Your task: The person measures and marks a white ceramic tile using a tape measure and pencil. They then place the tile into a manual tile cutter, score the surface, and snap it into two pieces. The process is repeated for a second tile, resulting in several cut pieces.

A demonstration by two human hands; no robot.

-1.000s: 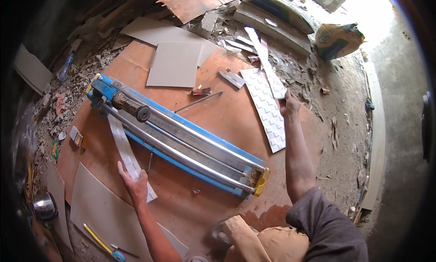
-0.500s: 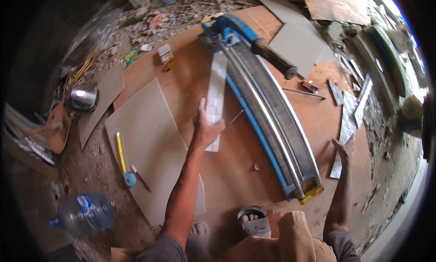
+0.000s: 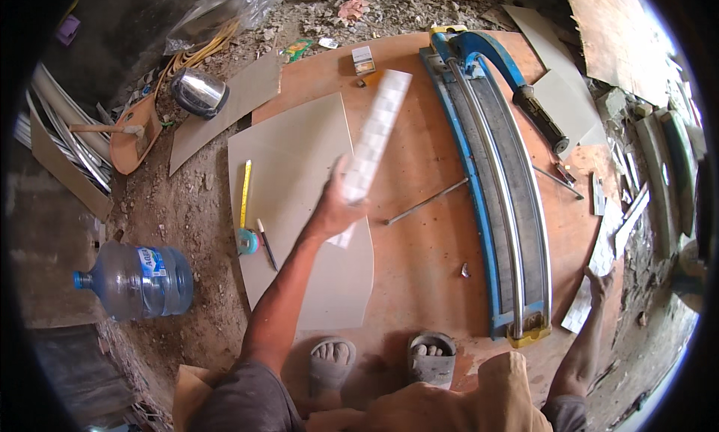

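My left hand is closed around a narrow patterned tile strip, held tilted above a large beige tile. Off to the right, my right hand grips the edge of another patterned tile strip lying among offcuts. Between my hands stands a blue manual tile cutter with silver rails and a black-gripped handle. A thin metal rod sticks out from its left side.
On the beige tile lie a tape measure and a marker. A water jug rests on its side at left, below a helmet-like shiny object. A small box sits near the board's far edge; rubble lies beyond.
My left hand has carried its strip away from the cutter, over the beige tile. My right hand has moved onto the other strip and taken hold. The view has shifted left.
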